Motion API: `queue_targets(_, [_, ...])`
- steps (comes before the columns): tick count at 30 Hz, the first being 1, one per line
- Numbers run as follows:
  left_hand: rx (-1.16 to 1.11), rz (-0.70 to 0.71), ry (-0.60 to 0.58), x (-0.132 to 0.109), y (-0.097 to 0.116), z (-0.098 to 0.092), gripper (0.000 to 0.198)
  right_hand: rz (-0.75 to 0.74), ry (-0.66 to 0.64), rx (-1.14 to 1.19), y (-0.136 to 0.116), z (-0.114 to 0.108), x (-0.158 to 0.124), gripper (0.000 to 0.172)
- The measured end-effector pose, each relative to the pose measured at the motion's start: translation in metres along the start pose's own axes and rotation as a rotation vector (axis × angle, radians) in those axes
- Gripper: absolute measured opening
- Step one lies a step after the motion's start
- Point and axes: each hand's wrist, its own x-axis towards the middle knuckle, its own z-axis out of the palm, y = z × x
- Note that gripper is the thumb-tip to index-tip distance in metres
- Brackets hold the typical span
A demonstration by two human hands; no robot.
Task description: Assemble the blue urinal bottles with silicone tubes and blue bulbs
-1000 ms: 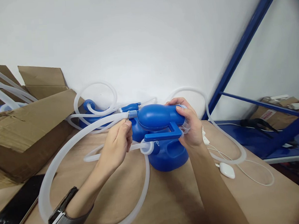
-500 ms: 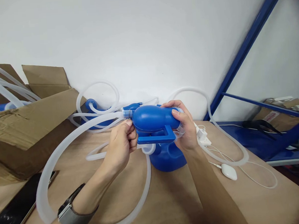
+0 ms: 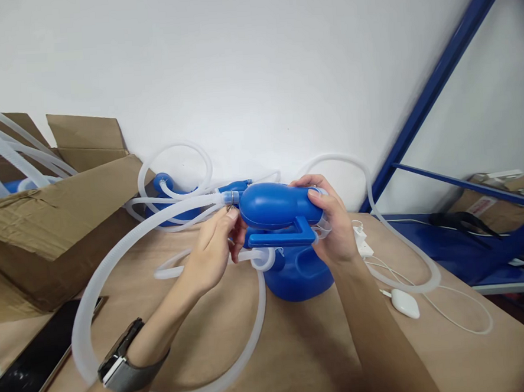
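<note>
A blue hollow plastic bottle point(image 3: 274, 204) with a bar handle is held level above the table. My right hand point(image 3: 334, 221) wraps round its clear right-hand end, thumb on top. A translucent corrugated hose point(image 3: 156, 213) runs from the fitting at its left end, with a thin wire hose clamp point(image 3: 232, 199) round the joint. My left hand point(image 3: 218, 243) pinches the clamp's lower ends between thumb and forefinger; the fingertips are partly hidden. Beneath the held bottle, a larger blue container point(image 3: 300, 276) rests on the table.
A cardboard box point(image 3: 63, 214) full of hoses stands at left, in front of a dark phone or tablet point(image 3: 32, 358). More blue parts with coiled tubing point(image 3: 172, 145) lie by the wall. A white charger case point(image 3: 405, 303), cables and a power strip point(image 3: 363, 243) are at right, beside a blue metal rack point(image 3: 441, 84).
The view has shifted slightly, so everything sits a little further right. My left fingers have loosened from a tight curl, still at the clamp. My right hand keeps its grip.
</note>
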Motion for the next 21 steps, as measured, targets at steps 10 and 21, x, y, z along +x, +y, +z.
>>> queue_targets(10, [0.181,-0.039,0.12,0.001,0.007,-0.007,0.043,-0.026,-0.004,-0.016,0.004,0.006,-0.001,0.023])
queue_targets(21, [0.11,-0.097,0.011,0.001,0.008,-0.007,0.039,-0.038,0.015,-0.06,0.002,-0.001,0.002,0.023])
